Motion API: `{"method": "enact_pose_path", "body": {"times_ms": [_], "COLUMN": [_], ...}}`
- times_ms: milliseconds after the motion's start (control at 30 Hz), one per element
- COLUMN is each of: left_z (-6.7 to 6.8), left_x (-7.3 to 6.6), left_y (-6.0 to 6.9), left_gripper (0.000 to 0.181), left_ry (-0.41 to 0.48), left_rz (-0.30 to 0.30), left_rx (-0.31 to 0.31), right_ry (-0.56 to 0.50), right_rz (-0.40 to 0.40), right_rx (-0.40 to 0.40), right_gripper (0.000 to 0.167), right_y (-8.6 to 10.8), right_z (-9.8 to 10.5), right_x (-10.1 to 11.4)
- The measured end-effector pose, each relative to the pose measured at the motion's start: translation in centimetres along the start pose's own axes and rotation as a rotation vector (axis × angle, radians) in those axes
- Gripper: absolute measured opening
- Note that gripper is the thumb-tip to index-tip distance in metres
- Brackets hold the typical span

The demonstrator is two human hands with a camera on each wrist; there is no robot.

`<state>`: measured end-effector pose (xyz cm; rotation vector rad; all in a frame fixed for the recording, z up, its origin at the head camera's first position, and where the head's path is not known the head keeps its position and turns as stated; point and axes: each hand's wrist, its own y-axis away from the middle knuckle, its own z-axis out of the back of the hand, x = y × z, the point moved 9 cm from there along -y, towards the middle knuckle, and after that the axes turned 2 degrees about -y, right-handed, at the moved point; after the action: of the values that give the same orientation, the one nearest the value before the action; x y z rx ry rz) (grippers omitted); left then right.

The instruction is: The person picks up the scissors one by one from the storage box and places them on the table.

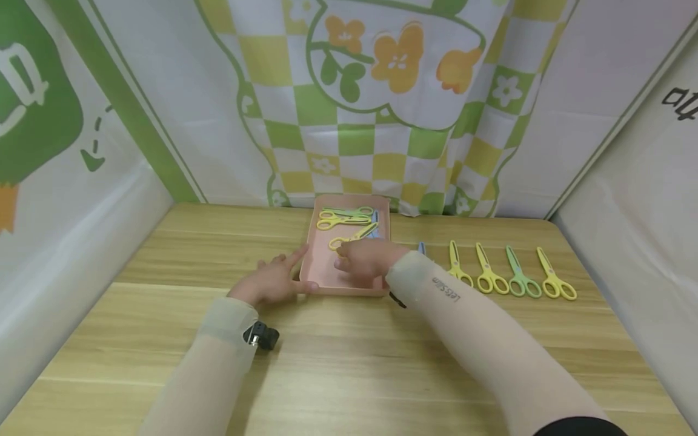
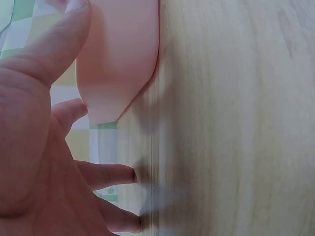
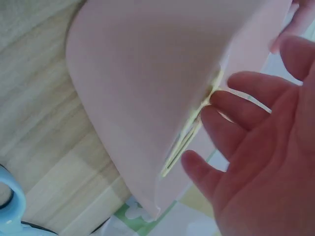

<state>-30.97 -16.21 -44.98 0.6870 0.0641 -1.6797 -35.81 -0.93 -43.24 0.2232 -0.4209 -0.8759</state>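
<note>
Near the front of the wood table (image 1: 327, 375), a small black cam (image 1: 262, 336) sits on the L wrist. Just past it, the L hand (image 1: 275, 280) is spread wide, gripping nothing, w/ thumb and pointer against the pink tray (image 1: 316, 269). The R hand (image 1: 366, 257) is over the tray, fingers a bit bent, thumb apart, so prob. no grip; can't tell if a fingertip touches the tilted yellow scissors (image 1: 364, 232) lying there. Off to the R is a row: blue pair (image 1: 422, 247), partly hidden by the R arm, then two yellow pairs (image 1: 484, 263), a green pair (image 1: 515, 267) and an end yellow pair (image 1: 548, 269). Farther in the tray lie more yellow scissors (image 1: 345, 221), green scissors (image 1: 349, 212) and bits of blue (image 1: 375, 219). Behind hangs a check cloth (image 1: 392, 139). Might go wrong: a finger could snag a loop and drag the pile, b/c they overlap; the R arm could bump the row's blue pair, b/c it's so near; a hard L push could slide the tray.
</note>
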Motion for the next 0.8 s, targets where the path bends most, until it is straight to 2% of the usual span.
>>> {"method": "enact_pose_path", "body": {"times_ms": [67, 167, 300, 367, 433, 500, 600, 800], "left_z": [0.0, 0.0, 0.1, 0.0, 0.0, -0.1, -0.1, -0.1], "left_x": [-0.1, -0.1, -0.1, 0.1, 0.1, 0.2, 0.3, 0.2], "left_y": [0.0, 0.0, 0.0, 0.0, -0.1, -0.2, -0.4, -0.2], "left_gripper": [0.102, 0.102, 0.1, 0.1, 0.101, 0.101, 0.104, 0.104], "left_ry": [-0.006, -0.006, -0.003, -0.004, -0.008, -0.007, -0.008, -0.003], "left_rz": [-0.004, -0.003, 0.0, 0.002, -0.002, -0.001, -0.001, 0.0], "left_rx": [-0.001, -0.003, -0.004, -0.003, -0.003, 0.001, 0.004, 0.002], "right_ry": [0.008, 0.035, 0.034, 0.016, -0.022, -0.075, -0.126, -0.123], "right_rz": [0.002, 0.022, 0.005, -0.046, -0.129, -0.202, -0.27, -0.365], "right_rx": [0.034, 0.036, -0.042, -0.11, -0.172, -0.2, -0.186, -0.15], "right_gripper": [0.058, 0.057, 0.049, 0.038, 0.026, 0.028, 0.038, 0.014], "right_y": [0.3, 0.7, 0.8, 0.7, 0.7, 0.7, 0.7, 0.4], "right_z": [-0.4, -0.5, 0.6, 1.5, 2.5, 3.1, 3.4, 2.9], "right_x": [0.3, 0.8, 0.9, 0.4, -0.5, -1.5, -2.2, -1.9]}}
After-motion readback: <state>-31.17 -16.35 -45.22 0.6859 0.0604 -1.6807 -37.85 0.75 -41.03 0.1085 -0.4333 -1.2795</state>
